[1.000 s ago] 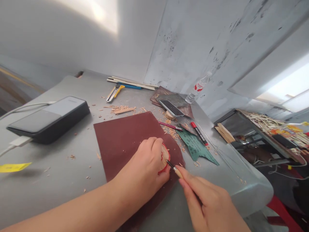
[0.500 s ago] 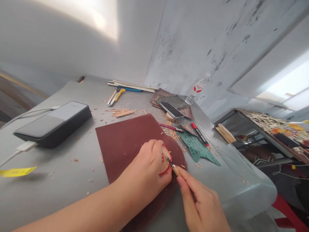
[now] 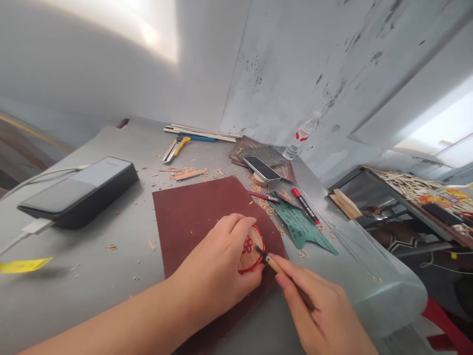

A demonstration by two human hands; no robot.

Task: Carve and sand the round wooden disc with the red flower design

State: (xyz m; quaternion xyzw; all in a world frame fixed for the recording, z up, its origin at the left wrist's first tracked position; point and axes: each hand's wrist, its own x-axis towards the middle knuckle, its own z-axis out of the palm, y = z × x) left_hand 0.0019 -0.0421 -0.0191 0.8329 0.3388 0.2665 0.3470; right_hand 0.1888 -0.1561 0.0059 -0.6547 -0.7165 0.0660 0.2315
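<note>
My left hand (image 3: 225, 256) grips a round wood slice (image 3: 247, 257) by its edge, thumb below and fingers above. The slice has a red rim and a red flower-like mark on its pale face, partly hidden by my fingers. In my right hand (image 3: 314, 301) is a carving knife (image 3: 275, 266) with a wooden handle and a dark metal tip; the tip meets or hovers just over the face of the slice, I cannot tell which. Under both lies a dark red sheet (image 3: 199, 207), apparently leather, with a few shavings on it.
Wood shavings (image 3: 188, 173) lie around a yellow utility knife (image 3: 181, 146). Behind are a phone (image 3: 261, 168) and a water bottle (image 3: 301, 137). A red marker (image 3: 305, 205) rests by a green scrap (image 3: 299, 222). A cabled black device (image 3: 81, 190) stands left.
The wood slice has turned or tilted in my left hand, showing more of its red mark. The dark red sheet has shifted slightly. My right hand has moved a little right with the carving knife.
</note>
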